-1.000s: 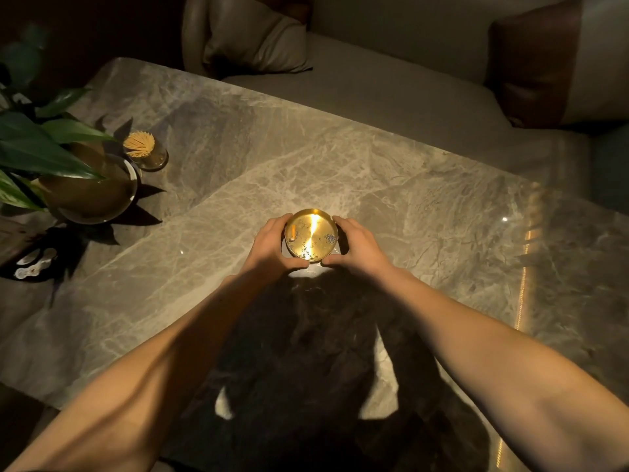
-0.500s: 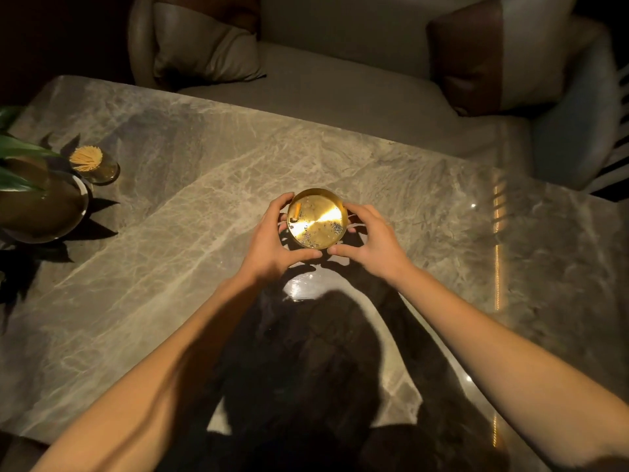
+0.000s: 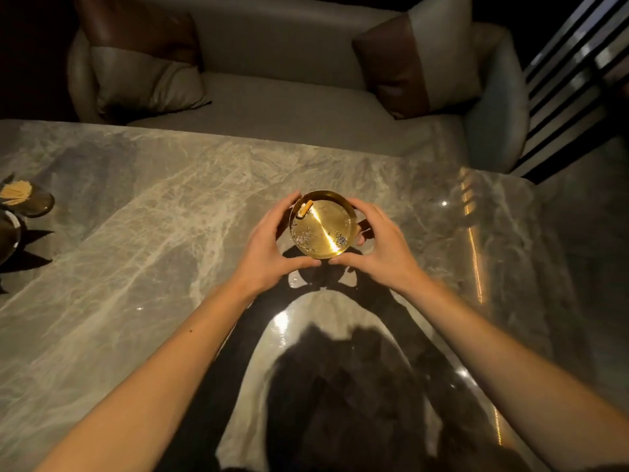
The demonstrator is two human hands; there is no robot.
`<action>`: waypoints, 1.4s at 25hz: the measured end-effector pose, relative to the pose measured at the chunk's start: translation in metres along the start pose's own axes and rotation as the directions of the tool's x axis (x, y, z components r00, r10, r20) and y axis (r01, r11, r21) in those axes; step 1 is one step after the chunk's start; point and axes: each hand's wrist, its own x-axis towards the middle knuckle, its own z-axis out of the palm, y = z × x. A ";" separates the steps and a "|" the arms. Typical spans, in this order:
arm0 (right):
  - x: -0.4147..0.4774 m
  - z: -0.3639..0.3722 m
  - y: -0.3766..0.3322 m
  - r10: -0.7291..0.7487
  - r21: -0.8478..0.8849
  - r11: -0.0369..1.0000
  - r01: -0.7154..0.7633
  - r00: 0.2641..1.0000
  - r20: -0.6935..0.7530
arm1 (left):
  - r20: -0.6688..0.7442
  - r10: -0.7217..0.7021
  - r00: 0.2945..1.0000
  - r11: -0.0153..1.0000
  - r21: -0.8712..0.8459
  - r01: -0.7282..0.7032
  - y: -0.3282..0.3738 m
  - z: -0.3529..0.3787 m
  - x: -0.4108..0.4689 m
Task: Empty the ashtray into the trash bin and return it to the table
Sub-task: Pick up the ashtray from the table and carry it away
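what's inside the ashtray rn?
The gold ashtray holds one cigarette butt lying against the far-left wall, plus patches of grey ash across the bottom. The left hand and right hand cup its sides. Its underside is hidden.

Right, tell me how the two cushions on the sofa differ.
The left cushion lies slumped with its brown part on top and pale part below; the right cushion stands propped against the sofa's arm, brown on its left side and pale on its right. Both are two-tone, brown and pale.
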 end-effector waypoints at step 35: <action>-0.133 -0.219 0.155 0.352 0.069 0.936 -0.346 0.916 -0.194 | 0.247 0.093 0.965 0.990 -0.128 -0.063 0.097 0.283 0.092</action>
